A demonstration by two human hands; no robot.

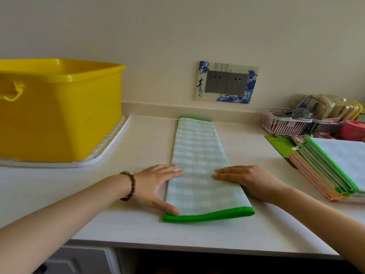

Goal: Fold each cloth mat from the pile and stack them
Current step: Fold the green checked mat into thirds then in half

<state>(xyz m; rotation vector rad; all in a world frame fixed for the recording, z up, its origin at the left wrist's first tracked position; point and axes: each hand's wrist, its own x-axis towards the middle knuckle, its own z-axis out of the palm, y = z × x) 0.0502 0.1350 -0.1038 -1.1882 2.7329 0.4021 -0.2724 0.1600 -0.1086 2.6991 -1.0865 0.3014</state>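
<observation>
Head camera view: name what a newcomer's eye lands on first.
The big yellow tub sits on a white tray at far left. Mid-counter, the left hand and right hand press flat on a green-checked mat folded into a long strip. Folded mats are stacked at right.

My left hand (158,186): flat, palm down, fingers straight, pointing right, thumb spread nearward. My right hand (245,180): flat, palm down, fingers together, pointing left.

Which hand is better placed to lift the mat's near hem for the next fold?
Probably the left hand: its thumb lies at the near hem of the mat; the right hand rests farther up.
</observation>
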